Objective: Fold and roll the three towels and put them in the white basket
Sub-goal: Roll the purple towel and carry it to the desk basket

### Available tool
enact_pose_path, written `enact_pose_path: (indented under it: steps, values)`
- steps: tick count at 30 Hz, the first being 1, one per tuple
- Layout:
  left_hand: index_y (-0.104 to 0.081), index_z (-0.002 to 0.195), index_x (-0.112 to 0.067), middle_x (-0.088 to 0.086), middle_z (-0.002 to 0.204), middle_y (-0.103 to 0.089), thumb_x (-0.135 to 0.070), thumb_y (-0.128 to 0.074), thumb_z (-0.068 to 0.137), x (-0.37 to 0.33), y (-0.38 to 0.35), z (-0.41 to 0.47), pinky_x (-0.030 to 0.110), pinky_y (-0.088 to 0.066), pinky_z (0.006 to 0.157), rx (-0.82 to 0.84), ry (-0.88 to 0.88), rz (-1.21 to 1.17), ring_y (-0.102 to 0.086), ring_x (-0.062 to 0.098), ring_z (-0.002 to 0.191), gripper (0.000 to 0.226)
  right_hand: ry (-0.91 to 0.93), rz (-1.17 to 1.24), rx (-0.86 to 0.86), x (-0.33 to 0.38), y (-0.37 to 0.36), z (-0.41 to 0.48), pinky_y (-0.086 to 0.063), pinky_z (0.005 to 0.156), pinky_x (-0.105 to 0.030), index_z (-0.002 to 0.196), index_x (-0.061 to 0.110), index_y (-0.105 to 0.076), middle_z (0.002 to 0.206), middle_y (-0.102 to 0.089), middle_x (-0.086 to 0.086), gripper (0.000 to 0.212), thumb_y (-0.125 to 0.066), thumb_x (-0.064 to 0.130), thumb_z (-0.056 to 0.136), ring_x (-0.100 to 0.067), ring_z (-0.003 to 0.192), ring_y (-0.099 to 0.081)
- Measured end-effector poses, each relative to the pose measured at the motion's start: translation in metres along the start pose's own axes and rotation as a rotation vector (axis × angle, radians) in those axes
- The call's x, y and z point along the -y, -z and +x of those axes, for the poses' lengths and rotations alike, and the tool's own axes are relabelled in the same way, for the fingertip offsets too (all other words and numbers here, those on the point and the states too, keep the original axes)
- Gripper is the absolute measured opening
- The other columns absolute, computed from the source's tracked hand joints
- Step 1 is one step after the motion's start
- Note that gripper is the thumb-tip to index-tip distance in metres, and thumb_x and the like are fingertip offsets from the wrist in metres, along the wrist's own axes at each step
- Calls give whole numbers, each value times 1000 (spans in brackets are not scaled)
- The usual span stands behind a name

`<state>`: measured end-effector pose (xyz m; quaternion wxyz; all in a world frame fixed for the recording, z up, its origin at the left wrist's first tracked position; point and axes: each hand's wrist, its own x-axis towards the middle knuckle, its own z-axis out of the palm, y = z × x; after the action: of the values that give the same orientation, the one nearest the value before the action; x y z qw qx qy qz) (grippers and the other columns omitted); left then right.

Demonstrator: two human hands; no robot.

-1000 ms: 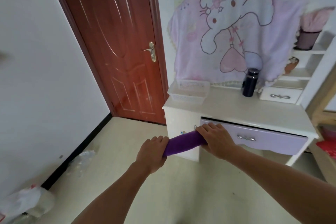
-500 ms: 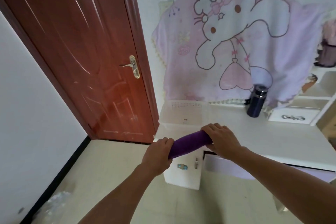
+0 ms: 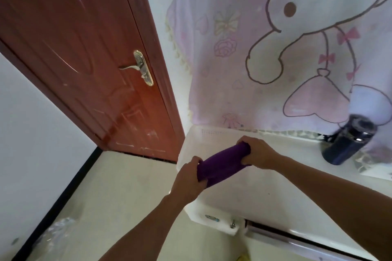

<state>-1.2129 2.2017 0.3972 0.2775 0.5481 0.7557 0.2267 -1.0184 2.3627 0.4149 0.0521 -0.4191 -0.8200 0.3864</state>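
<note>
Towel [image 3: 222, 164]: deep purple, plain, no pattern seen. Rolled into a tight, thick cylinder, its surface smooth with a few shallow creases along its length. The roll lies on a slant, near end lower left, far end upper right.

Left hand [image 3: 188, 178]: fingers curled round the near end of the roll, thumb on top. Right hand [image 3: 257, 152]: fingers wrapped over the far end, covering it. Both hands grip the towel, one at each end, with only the middle of the roll exposed between them.

Position: the roll is held over the open top of the white basket [image 3: 209, 132], inside the line of its rim. The basket is washed out and blurred, so I cannot tell whether the towel touches its floor. A band of small holes shows on the far wall.

The basket sits at the left end of a white desk [image 3: 275, 195]. A dark bottle [image 3: 347, 140] stands on the desk, well to the right of the hands. Behind it hangs a pink cartoon cloth [image 3: 233, 70]. A red-brown door [image 3: 84, 59] with a metal handle [image 3: 137, 68] is to the left.
</note>
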Motion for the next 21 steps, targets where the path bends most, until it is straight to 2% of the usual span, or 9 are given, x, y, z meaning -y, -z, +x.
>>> enact_pose_path:
  steps: [2,5,9,12,15,18,21]
  values:
    - [-47,110,-16,-7,82,-61,-13,-66,75,5,2,17,9,-46,52,-4,72,-70,-60,3,68,40,-70,189,30,0,5,30,-56,71,-31,100,17,-60,98,-64,-3,42,-74,0,65,-22,91,-63]
    - [-43,113,-16,-8,84,-59,-13,-63,77,20,-2,42,12,-48,54,15,146,-91,-59,4,70,41,-177,383,62,1,3,75,-58,81,-39,108,13,-61,101,-66,-12,38,-69,-2,73,-26,93,-64]
    - [-36,120,-13,2,98,-62,-18,-62,82,36,-10,68,28,-56,68,75,172,-48,-64,18,80,46,-242,457,46,4,-13,123,-59,78,-39,114,12,-60,104,-64,-10,34,-63,0,82,-25,94,-64]
    - [-31,128,-13,6,108,-62,-21,-61,86,49,-14,87,24,-51,69,138,201,-28,-60,19,82,52,-276,396,45,7,-31,154,-59,79,-43,114,11,-60,103,-64,-11,31,-60,1,84,-26,95,-64]
    - [-29,131,-15,5,112,-60,-23,-61,85,61,-18,99,22,-50,70,200,233,-19,-58,16,85,56,-331,303,116,6,-48,180,-59,81,-44,116,8,-61,106,-64,-14,32,-58,3,85,-29,96,-64]
    - [-34,132,-16,6,117,-56,-24,-57,85,76,-20,108,31,-54,83,222,209,99,-60,22,99,53,-372,232,177,2,-66,203,-57,78,-44,113,6,-65,103,-67,-17,31,-57,1,83,-32,93,-65]
    - [-39,135,-16,7,125,-47,-19,-52,92,84,-16,113,32,-49,92,272,124,266,-53,24,110,46,-323,54,180,2,-85,215,-54,78,-37,112,11,-68,104,-69,-11,33,-58,5,81,-26,92,-64]
